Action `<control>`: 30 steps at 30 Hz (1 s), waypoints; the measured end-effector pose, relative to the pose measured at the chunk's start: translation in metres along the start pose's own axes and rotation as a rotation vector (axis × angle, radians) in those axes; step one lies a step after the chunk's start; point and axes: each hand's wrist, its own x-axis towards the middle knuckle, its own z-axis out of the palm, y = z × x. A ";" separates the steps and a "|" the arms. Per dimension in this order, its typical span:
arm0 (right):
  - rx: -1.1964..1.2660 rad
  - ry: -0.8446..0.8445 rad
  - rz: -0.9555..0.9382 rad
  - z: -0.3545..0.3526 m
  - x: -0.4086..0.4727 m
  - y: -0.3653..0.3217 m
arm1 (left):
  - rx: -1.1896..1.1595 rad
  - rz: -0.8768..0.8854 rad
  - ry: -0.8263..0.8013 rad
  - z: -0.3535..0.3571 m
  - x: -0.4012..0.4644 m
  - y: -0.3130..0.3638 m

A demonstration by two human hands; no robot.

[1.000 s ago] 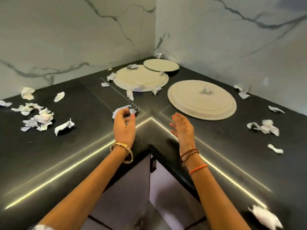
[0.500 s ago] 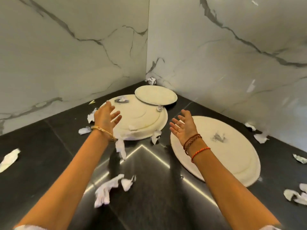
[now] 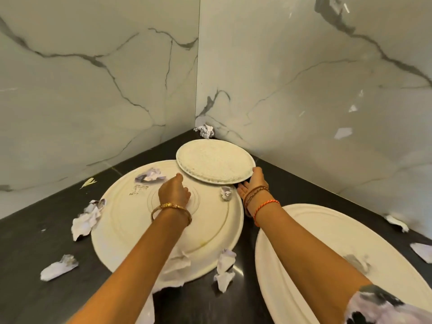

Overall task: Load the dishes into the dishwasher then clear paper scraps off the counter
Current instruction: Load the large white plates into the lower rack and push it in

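Counter (image 3: 46, 298): dark stone, polished, faintly reflective. Walls (image 3: 93, 90): pale marble-look slabs, grey-veined, smooth with a soft sheen. Small plate (image 3: 215, 161): cream, its face grainy and matt. Large plate (image 3: 121, 220): cream, smooth, low sheen. Second large plate (image 3: 304, 230): same cream finish. Paper scraps (image 3: 85, 222): white, crumpled, matt. Left wrist bangle (image 3: 171, 206): gold-coloured metal, shiny. Right wrist bands (image 3: 264, 203): woven thread, orange and brown.

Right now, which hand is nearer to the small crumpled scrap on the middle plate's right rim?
Right. The right hand is just beside the crumpled scrap, at the small plate's edge; the left hand is farther left, over the middle plate.
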 end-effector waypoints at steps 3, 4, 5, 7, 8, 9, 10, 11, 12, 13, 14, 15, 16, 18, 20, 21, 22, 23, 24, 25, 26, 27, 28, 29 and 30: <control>0.059 0.021 -0.026 0.005 0.017 0.001 | 0.084 0.023 -0.001 0.001 0.020 -0.009; 0.062 0.015 -0.024 0.006 0.020 0.001 | 0.188 0.096 0.014 0.001 0.016 -0.010; 0.058 0.007 -0.019 0.005 0.021 0.001 | 0.235 0.135 0.024 0.004 0.013 -0.011; 0.025 -0.003 -0.004 0.003 0.022 0.001 | 0.141 0.061 0.052 0.011 0.007 -0.012; 0.009 -0.006 0.006 0.002 0.021 0.000 | 0.106 0.031 0.052 0.016 0.002 -0.012; 0.000 -0.009 0.013 0.001 0.018 -0.001 | 0.078 0.009 0.034 0.018 -0.003 -0.011; -0.007 -0.008 0.012 0.000 0.015 -0.002 | 0.051 -0.011 0.020 0.021 -0.008 -0.010; -0.010 -0.011 0.006 -0.001 0.011 -0.004 | 0.028 -0.014 0.011 0.021 -0.009 -0.010; -0.005 -0.015 -0.003 -0.003 0.005 -0.008 | 0.001 0.005 0.005 0.023 -0.015 -0.009; 0.005 -0.023 -0.013 -0.004 -0.001 -0.012 | -0.013 0.057 0.015 0.024 -0.021 -0.009; 0.015 -0.026 -0.021 -0.006 -0.008 -0.016 | 0.030 0.143 0.041 0.023 -0.027 -0.012; 0.030 -0.034 -0.024 -0.009 -0.016 -0.021 | 0.147 0.258 0.074 0.022 -0.033 -0.016; 0.044 -0.043 -0.024 -0.011 -0.023 -0.026 | 0.299 0.391 0.093 0.021 -0.040 -0.020; 0.059 -0.082 -0.020 -0.019 -0.039 -0.037 | 0.566 0.664 0.062 0.015 -0.057 -0.025; 0.064 -0.129 -0.016 -0.026 -0.054 -0.049 | 0.822 0.957 -0.042 0.010 -0.070 -0.024; 0.080 -0.138 -0.016 -0.028 -0.061 -0.055 | 0.985 1.102 -0.081 0.009 -0.074 -0.021; 0.089 -0.135 -0.024 -0.034 -0.068 -0.060 | 1.130 1.240 -0.103 0.008 -0.078 -0.018; 0.086 -0.140 -0.030 -0.038 -0.074 -0.065 | 1.228 1.370 -0.103 0.006 -0.081 -0.014; 0.070 -0.147 -0.048 -0.044 -0.082 -0.071 | 1.277 1.489 -0.089 0.006 -0.087 -0.009; 0.063 -0.166 -0.065 -0.049 -0.089 -0.077 | 1.301 1.599 -0.082 0.007 -0.095 -0.003; 0.077 -0.189 -0.083 -0.053 -0.097 -0.083 | 1.314 1.688 -0.106 0.009 -0.102 0.003; 0.104 -0.223 -0.100 -0.059 -0.106 -0.090 | 1.332 1.734 -0.176 0.012 -0.113 0.009; 0.138 -0.242 -0.116 -0.066 -0.115 -0.097 | 1.325 1.754 -0.260 0.015 -0.126 0.013; 0.166 -0.261 -0.128 -0.074 -0.125 -0.104 | 1.302 1.744 -0.321 0.018 -0.141 0.017; 0.196 -0.278 -0.137 -0.080 -0.133 -0.112 | 1.275 1.732 -0.355 0.023 -0.153 0.019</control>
